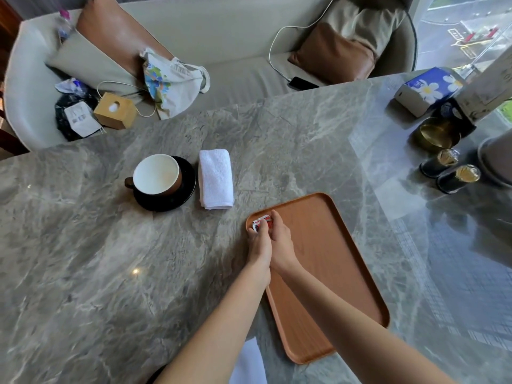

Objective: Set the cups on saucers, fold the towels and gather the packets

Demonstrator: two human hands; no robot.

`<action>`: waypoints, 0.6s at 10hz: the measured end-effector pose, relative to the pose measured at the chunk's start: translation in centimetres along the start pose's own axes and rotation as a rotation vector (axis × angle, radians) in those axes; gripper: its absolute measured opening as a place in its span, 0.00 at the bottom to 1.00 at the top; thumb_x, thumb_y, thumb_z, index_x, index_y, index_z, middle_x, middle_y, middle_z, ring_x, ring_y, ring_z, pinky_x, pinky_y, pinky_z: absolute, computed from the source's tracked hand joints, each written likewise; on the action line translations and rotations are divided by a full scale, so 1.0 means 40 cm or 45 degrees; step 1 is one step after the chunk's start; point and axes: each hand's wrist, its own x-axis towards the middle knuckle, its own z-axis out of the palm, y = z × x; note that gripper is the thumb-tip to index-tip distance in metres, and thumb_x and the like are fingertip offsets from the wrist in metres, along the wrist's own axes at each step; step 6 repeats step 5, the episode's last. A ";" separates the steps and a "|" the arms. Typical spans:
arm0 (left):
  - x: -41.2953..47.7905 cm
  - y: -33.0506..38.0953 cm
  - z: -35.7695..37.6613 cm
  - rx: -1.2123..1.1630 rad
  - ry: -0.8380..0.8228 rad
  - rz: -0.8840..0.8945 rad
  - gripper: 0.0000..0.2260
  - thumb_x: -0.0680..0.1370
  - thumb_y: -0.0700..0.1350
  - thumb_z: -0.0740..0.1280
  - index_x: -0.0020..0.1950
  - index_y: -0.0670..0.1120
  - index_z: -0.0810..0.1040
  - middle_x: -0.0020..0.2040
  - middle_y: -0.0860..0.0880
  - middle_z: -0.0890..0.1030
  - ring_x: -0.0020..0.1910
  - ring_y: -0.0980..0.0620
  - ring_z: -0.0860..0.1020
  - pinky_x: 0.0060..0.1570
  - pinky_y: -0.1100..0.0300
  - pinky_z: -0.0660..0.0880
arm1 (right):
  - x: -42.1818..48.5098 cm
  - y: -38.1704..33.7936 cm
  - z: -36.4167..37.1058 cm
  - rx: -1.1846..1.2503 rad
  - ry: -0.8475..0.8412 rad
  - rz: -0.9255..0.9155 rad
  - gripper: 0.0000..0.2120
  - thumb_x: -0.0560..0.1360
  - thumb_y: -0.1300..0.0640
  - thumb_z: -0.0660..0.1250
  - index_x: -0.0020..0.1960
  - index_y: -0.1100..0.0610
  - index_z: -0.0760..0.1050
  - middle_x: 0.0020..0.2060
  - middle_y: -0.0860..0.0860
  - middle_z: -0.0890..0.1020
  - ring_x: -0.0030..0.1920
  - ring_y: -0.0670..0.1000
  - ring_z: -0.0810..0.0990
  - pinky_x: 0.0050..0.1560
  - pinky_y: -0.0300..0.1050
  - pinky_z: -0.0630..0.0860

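Note:
A brown cup (156, 176) with a white inside stands on a black saucer (182, 199) left of centre. Just right of it lies a folded white towel (215, 179). Red-and-white packets (261, 220) sit in a small stack at the far left corner of a wooden tray (327, 267). My left hand (259, 242) and my right hand (279, 236) are pressed together around that stack, fingers closed on it from both sides. Most of the packets are hidden by my fingers.
The marble table's right side holds a flowered tissue box (428, 88), a brass tin (437, 134) and two small dark jars (448, 170). Beyond the far edge a sofa carries cushions, a tote bag (171, 81), a wooden box (115, 110) and a charging phone (302, 84).

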 end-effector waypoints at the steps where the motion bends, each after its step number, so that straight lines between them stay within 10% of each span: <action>1: -0.008 0.011 -0.006 -0.052 -0.034 -0.027 0.21 0.79 0.56 0.55 0.66 0.44 0.70 0.57 0.45 0.78 0.55 0.47 0.76 0.59 0.55 0.71 | -0.003 -0.006 0.002 0.038 -0.025 0.019 0.34 0.75 0.48 0.66 0.75 0.57 0.55 0.68 0.54 0.71 0.71 0.53 0.62 0.70 0.52 0.63; 3: -0.005 0.004 -0.025 -0.141 -0.132 0.032 0.29 0.74 0.63 0.57 0.69 0.47 0.68 0.67 0.45 0.74 0.64 0.46 0.74 0.67 0.50 0.68 | 0.020 0.033 0.011 0.054 0.020 -0.047 0.17 0.74 0.60 0.64 0.61 0.53 0.66 0.53 0.52 0.80 0.56 0.53 0.78 0.58 0.57 0.75; 4: 0.004 -0.018 -0.040 -0.239 -0.176 -0.068 0.45 0.59 0.72 0.59 0.73 0.53 0.63 0.71 0.49 0.69 0.68 0.51 0.69 0.71 0.51 0.62 | -0.013 0.003 -0.020 0.057 0.034 -0.107 0.26 0.76 0.68 0.56 0.73 0.59 0.59 0.66 0.58 0.72 0.68 0.56 0.68 0.70 0.52 0.65; 6: -0.059 -0.007 -0.060 -0.060 -0.177 0.026 0.34 0.74 0.65 0.56 0.76 0.51 0.55 0.75 0.51 0.62 0.72 0.51 0.63 0.72 0.54 0.58 | -0.017 0.023 -0.013 -0.021 0.062 -0.189 0.26 0.77 0.64 0.56 0.74 0.61 0.56 0.72 0.58 0.65 0.73 0.56 0.61 0.74 0.55 0.59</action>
